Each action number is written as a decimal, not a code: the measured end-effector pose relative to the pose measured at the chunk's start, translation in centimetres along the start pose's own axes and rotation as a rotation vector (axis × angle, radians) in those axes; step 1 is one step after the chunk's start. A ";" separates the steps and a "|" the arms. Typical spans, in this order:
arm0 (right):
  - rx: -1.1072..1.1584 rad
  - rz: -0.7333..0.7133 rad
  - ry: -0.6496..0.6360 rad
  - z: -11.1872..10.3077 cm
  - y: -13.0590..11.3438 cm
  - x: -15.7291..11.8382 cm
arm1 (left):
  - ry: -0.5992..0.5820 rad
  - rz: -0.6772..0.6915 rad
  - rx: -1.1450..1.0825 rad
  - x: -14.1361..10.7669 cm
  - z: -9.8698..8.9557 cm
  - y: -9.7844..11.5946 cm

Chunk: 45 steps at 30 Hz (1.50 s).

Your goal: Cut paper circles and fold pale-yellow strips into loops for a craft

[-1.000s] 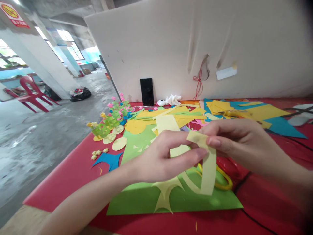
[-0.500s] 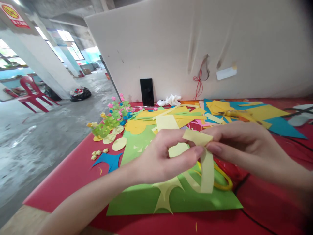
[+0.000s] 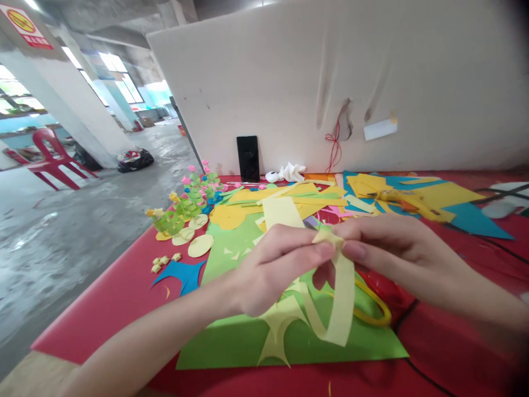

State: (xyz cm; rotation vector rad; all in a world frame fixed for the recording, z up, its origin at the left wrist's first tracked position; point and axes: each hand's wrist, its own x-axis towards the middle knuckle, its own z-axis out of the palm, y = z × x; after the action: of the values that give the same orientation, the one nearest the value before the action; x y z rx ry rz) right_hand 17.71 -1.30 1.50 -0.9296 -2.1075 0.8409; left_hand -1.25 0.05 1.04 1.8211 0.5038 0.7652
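Both hands pinch a pale yellow paper strip (image 3: 344, 298) over the green sheet (image 3: 231, 347). My left hand (image 3: 276, 270) presses the folded knot at its upper end between thumb and forefinger. From the other side, my right hand (image 3: 384, 242) grips the same knot with its fingertips. The strip's long tail hangs down and bends back up toward the left. Below the hands lies a pale yellow offcut (image 3: 279, 325) with curved edges. Yellow scissor handles (image 3: 378, 317) show partly behind the strip.
Pale paper discs (image 3: 200, 246), small folded stars (image 3: 159, 263) and a blue offcut (image 3: 182, 274) lie at left. Paper flowers (image 3: 198, 193) stand behind them. A black phone (image 3: 248, 159) leans on the board. A yellow glue gun (image 3: 413, 204) rests on blue paper at right.
The short upper end of the strip, which stuck out leftward, is now drawn into a smaller, tighter knot. My fingers have closed in around it, and the tail hangs slightly lower.
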 end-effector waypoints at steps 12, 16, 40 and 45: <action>-0.015 0.069 0.176 0.1 0.3 0.4 | 0.207 0.264 0.255 1.1 0.0 -1.2; -0.043 0.056 0.173 -0.1 0.4 0.5 | 0.212 0.165 0.123 1.3 0.0 -1.0; -0.023 0.072 0.086 0.5 -0.1 0.6 | 0.490 0.188 0.270 1.2 0.3 -0.4; -0.006 0.054 0.067 0.3 -0.1 0.6 | 0.462 0.131 0.215 1.2 0.2 -0.3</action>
State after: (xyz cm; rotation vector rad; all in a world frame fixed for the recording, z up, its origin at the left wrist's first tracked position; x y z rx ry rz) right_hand 17.11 -1.02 1.59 -1.0076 -2.0364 0.8194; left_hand -0.28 0.81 1.03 1.8879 0.7950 1.2759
